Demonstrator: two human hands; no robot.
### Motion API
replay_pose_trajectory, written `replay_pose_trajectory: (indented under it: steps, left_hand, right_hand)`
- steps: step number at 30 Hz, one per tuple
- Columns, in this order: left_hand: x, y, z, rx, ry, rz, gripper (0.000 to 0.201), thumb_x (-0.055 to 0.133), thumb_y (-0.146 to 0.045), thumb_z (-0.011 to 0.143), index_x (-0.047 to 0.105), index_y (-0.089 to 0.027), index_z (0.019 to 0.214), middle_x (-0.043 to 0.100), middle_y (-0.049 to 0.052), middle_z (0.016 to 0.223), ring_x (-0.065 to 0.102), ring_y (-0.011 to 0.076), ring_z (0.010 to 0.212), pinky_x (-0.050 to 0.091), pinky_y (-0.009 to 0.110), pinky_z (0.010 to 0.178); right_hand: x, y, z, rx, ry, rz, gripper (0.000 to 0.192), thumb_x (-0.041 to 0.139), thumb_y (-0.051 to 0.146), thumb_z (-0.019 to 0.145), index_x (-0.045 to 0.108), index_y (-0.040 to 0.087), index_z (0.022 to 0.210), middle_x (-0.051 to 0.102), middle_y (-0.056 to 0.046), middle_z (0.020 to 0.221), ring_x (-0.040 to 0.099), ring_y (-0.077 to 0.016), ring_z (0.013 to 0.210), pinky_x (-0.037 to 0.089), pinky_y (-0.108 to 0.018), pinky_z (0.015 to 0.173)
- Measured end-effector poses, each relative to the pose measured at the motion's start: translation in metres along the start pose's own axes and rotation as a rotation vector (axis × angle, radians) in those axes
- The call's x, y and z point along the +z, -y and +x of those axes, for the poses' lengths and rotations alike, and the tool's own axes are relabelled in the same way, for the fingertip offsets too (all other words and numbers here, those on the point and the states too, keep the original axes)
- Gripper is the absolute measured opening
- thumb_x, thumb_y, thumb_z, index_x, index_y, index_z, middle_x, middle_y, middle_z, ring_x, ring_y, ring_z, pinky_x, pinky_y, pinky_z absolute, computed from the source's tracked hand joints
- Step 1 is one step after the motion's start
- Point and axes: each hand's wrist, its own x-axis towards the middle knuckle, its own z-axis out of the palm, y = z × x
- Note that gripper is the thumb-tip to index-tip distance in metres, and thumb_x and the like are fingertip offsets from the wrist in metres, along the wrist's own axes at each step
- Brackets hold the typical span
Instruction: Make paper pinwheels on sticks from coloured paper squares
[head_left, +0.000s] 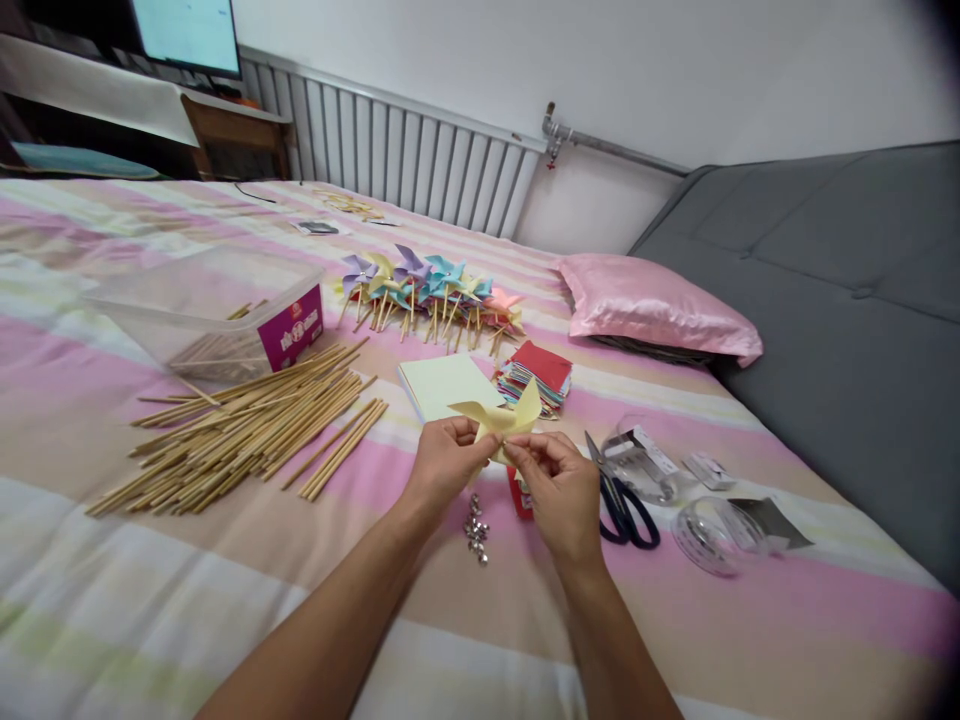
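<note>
Both hands pinch a yellow paper pinwheel [499, 418] held up above the bed. My left hand [448, 462] is closed on its left side, thumb near the centre. On the right side, my right hand [556, 485] has thumb and fingertips pressed at the middle; whether a pin is between them is too small to tell. Below the hands lies a small pile of silvery pins [475, 530]. A red item [519, 492] is partly hidden behind my right hand. Just behind the pinwheel are a pale paper stack [450, 385] and a pile of cut coloured paper [541, 368].
Wooden sticks [255, 435] lie loose at left beside a clear plastic box [202, 290]. Finished pinwheels [420, 285] rest farther back. Scissors [622, 500], clear round containers [709, 535] and a small packet [709, 470] lie at right. A pink pillow [660, 305] is near the grey headboard [840, 250].
</note>
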Motion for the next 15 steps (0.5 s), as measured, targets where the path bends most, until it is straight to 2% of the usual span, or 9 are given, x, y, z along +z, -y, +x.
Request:
replay_pose_trajectory:
  steps: [8,15]
  left_hand:
    - [-0.0002,-0.0019,0.0005,0.017,0.037,-0.054,0.033,0.078,-0.023,0.051,0.046,-0.015,0.045,0.042,-0.008,0.041,0.035,0.0036,0.04,0.024,0.018,0.042]
    - [-0.0013,0.0,0.001,0.087,0.035,0.007,0.036,0.078,-0.025,0.053,0.044,-0.015,0.045,0.035,-0.009,0.041,0.029,0.0027,0.04,0.021,0.018,0.042]
  right_hand:
    - [-0.0002,0.0014,0.0006,0.003,-0.015,-0.013,0.019,0.064,0.035,0.077,0.07,0.017,0.078,0.058,-0.001,0.075,0.045,-0.01,0.056,0.038,-0.023,0.054]
    - [-0.0001,-0.0005,0.001,0.015,0.018,0.005,0.019,0.063,0.035,0.078,0.069,0.018,0.078,0.055,0.0,0.073,0.043,-0.0098,0.056,0.036,-0.023,0.053]
